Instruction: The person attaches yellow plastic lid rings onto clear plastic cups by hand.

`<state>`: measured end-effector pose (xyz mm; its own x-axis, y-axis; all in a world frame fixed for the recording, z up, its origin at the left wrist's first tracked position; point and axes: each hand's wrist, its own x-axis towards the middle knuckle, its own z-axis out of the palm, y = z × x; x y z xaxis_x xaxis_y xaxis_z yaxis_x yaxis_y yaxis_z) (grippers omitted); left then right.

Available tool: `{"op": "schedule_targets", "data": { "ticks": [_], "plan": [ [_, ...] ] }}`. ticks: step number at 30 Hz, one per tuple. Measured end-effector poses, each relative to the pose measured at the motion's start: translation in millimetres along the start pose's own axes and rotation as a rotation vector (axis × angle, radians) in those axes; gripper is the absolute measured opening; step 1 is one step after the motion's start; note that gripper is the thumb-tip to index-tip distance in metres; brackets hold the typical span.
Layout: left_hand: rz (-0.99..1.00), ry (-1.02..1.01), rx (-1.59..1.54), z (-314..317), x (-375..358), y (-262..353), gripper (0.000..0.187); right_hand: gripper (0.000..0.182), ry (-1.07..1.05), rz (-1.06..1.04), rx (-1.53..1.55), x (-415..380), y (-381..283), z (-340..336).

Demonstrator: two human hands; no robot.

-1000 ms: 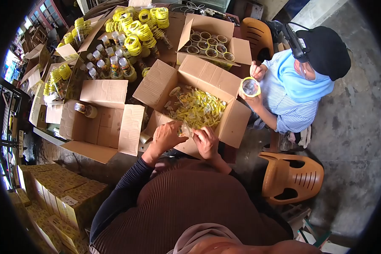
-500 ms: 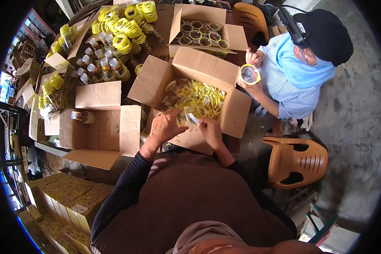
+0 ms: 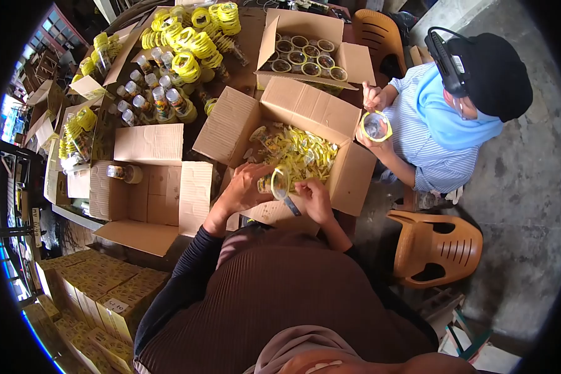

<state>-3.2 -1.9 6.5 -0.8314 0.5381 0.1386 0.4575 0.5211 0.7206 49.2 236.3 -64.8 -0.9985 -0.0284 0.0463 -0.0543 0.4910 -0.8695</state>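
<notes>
My left hand (image 3: 246, 188) is wrapped round a clear plastic jar (image 3: 265, 184) with a yellow rim, its mouth turned to the right. A narrow greyish strip (image 3: 289, 204), dark towards its lower end, slants down from the rim. My right hand (image 3: 316, 198) is closed, its fingertips pinched close beside the rim and strip; I cannot tell what they grip. Both hands are over the near side of an open cardboard box (image 3: 230, 128). Inside lie many yellow plastic scraps (image 3: 308, 149) and another printed jar (image 3: 265, 138).
To the right a person (image 3: 442, 131) holds a yellow-rimmed jar (image 3: 376, 126). Behind stands a box of filled jars (image 3: 305, 57). Yellow rings (image 3: 196, 43) and printed jars (image 3: 159, 96) crowd the back left. An open box (image 3: 162, 181) stands left, an orange chair (image 3: 436, 248) right.
The jar has turned so its round mouth shows. The strip has swung lower, below the rim. My right hand has shifted slightly right and down. The surroundings sit a little lower and further right in view.
</notes>
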Motion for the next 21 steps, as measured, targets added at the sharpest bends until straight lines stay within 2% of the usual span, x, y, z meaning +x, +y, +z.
{"op": "schedule_targets", "data": {
  "ticks": [5,7,9,11,12,15,17,19,20,21],
  "plan": [
    [-0.010,-0.129,0.039,8,4,0,0.063,0.028,-0.041,-0.184,0.127,30,-72,-26],
    [-0.022,-0.240,-0.004,7,10,1,0.066,0.034,-0.107,-0.423,-0.030,40,-82,-30],
    [-0.062,-0.272,-0.021,9,13,-3,0.071,0.030,-0.139,-0.415,-0.046,46,-72,-27],
    [-0.071,-0.290,-0.015,7,18,-5,0.075,0.021,-0.206,-0.361,0.010,54,-56,-25],
    [-0.091,-0.300,-0.012,6,19,-4,0.083,0.014,-0.195,-0.324,0.017,55,-62,-26],
    [-0.050,-0.252,-0.109,-3,20,2,0.088,0.015,-0.198,-0.235,-0.025,57,-55,-26],
    [0.000,-0.234,-0.056,-5,21,-1,0.089,0.013,-0.186,-0.211,-0.044,57,-55,-26],
    [-0.039,-0.146,-0.234,-4,26,-3,0.082,0.011,-0.145,-0.251,-0.077,60,-51,-23],
    [0.066,-0.029,-0.117,-2,28,-2,0.061,0.010,-0.159,-0.253,-0.088,59,-50,-24],
    [0.067,-0.033,-0.114,1,29,0,0.061,0.010,-0.155,-0.253,-0.085,58,-50,-22]
  ]
}}
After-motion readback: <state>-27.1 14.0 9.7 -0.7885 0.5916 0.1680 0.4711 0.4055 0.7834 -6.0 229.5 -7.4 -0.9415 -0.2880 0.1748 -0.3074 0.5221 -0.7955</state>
